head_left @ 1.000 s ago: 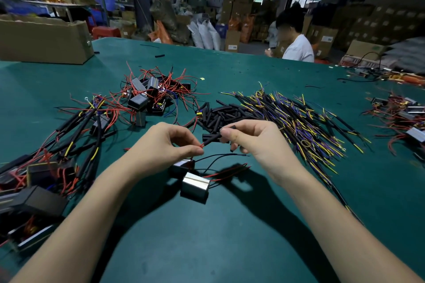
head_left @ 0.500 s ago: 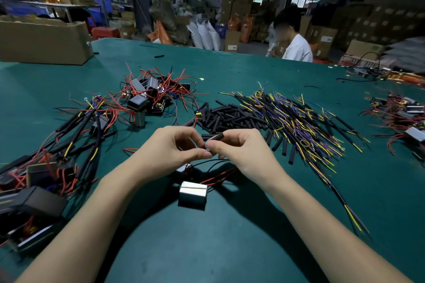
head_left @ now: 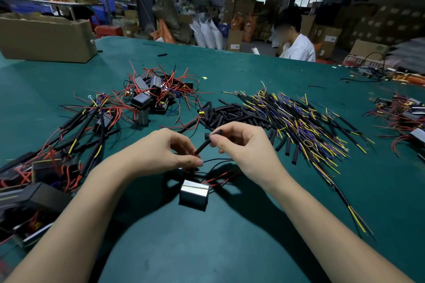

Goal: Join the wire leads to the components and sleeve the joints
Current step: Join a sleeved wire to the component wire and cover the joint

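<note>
I am pinching the upper end of a black sleeve (head_left: pixel 208 142) in my right hand (head_left: pixel 243 151), tilting it down toward my left hand (head_left: pixel 161 154), which is gripping the red lead (head_left: pixel 218 176) tips at the sleeve's lower mouth, so the wire is feeding straight in. The component (head_left: pixel 194 194) is lying on the green table (head_left: pixel 207 248) just below my hands, nearer the front edge, its leads slack so I am not dragging it. Spare sleeves (head_left: pixel 232 115) are lying mid-table within reach. I am finding no readable label or writing on the parts.
</note>
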